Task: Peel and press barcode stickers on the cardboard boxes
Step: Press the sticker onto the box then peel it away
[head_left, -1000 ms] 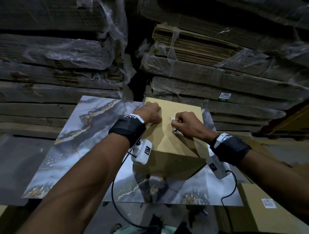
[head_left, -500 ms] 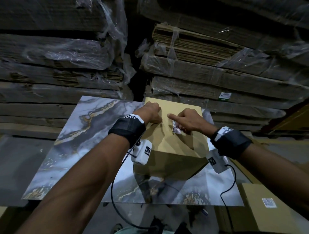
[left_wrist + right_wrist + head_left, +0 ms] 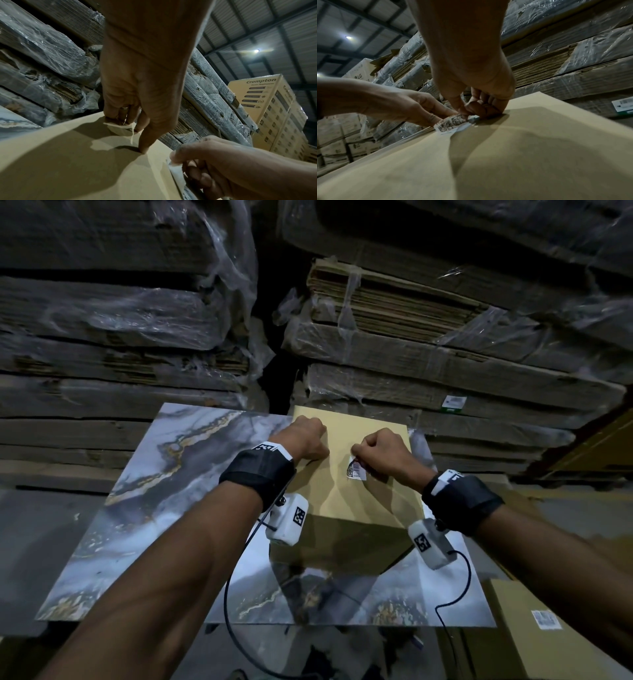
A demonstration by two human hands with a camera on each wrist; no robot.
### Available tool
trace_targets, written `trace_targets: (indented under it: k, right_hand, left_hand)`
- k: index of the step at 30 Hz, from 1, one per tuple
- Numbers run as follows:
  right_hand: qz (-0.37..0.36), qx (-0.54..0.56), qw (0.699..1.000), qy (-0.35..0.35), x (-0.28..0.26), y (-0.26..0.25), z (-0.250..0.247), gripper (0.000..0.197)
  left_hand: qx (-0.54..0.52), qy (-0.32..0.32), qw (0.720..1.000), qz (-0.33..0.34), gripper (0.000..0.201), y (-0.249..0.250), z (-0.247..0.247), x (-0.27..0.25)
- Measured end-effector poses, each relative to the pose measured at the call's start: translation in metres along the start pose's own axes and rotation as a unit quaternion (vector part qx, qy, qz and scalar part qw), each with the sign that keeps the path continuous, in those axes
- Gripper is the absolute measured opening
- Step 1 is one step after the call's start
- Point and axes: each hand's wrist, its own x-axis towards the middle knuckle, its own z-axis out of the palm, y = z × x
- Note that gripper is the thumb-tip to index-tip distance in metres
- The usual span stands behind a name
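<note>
A tan cardboard box [image 3: 363, 508] lies on the marble-patterned table [image 3: 154, 508]. On its top is a white barcode sticker [image 3: 355, 470], one corner curled up off the board. My right hand [image 3: 363, 453] has its fingers curled and pinches the sticker's upper edge; the right wrist view shows thumb and fingers closed on the sticker [image 3: 452, 122]. My left hand [image 3: 308, 440] rests on the box's far left part. In the left wrist view one of its fingers presses the box [image 3: 68, 162] while the other fingers curl round a scrap of white backing paper [image 3: 120, 127].
Shrink-wrapped stacks of flattened cardboard [image 3: 411, 371] rise close behind the table. A second box [image 3: 534, 645] with a label [image 3: 546, 618] sits lower right, beside the table's edge. Printed cartons [image 3: 267, 108] are stacked farther off. Wrist-camera cables hang over the table's front.
Half a second ago my right index finger lay stretched out across the sticker; now the right fingers are curled again and pinch the sticker's edge. The left hand has stayed in place.
</note>
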Motion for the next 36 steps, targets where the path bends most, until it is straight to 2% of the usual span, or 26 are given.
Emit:
trace_targets:
  k: [8, 10, 15, 16, 18, 19, 22, 24, 29, 36]
  right_hand:
    - [-0.009, -0.017, 0.992, 0.126, -0.019, 0.002, 0.017, 0.03]
    - [-0.023, -0.019, 0.991, 0.132, -0.024, 0.003, 0.02, 0.031]
    - [-0.089, -0.023, 0.995, 0.048, -0.032, 0.0, -0.001, 0.049]
    - [-0.108, -0.032, 0.993, 0.041, -0.028, 0.0, -0.01, 0.045]
    - [-0.137, -0.068, 0.988, 0.036, -0.013, 0.003, -0.026, 0.024]
    - [-0.143, -0.094, 0.985, 0.011, -0.006, 0.004, -0.032, 0.019]
    - [-0.167, -0.167, 0.967, -0.092, 0.014, 0.014, -0.032, 0.037]
    - [-0.199, -0.19, 0.957, -0.095, 0.016, 0.016, -0.026, 0.032]
    - [-0.268, -0.169, 0.946, -0.066, 0.018, 0.016, -0.022, 0.009]
    - [-0.306, -0.174, 0.933, -0.081, 0.023, 0.024, -0.029, 0.008]
  left_hand:
    - [0.003, -0.006, 1.0, 0.006, 0.043, -0.001, 0.0, 0.001]
    - [0.005, -0.01, 1.0, 0.009, 0.044, -0.002, 0.0, 0.002]
    - [0.028, -0.012, 0.999, 0.043, 0.042, -0.001, 0.005, 0.002]
    - [0.033, -0.012, 0.998, 0.048, 0.045, 0.0, 0.007, 0.002]
    - [0.037, -0.023, 0.998, 0.054, 0.057, 0.002, 0.014, -0.002]
    - [0.037, -0.03, 0.997, 0.055, 0.063, 0.002, 0.018, -0.005]
    - [0.042, -0.026, 0.997, 0.063, 0.065, 0.001, 0.032, -0.014]
    - [0.053, -0.021, 0.996, 0.074, 0.063, 0.0, 0.036, -0.017]
    - [0.054, -0.031, 0.995, 0.082, 0.063, -0.002, 0.033, -0.019]
    - [0.058, -0.042, 0.994, 0.077, 0.063, -0.001, 0.031, -0.02]
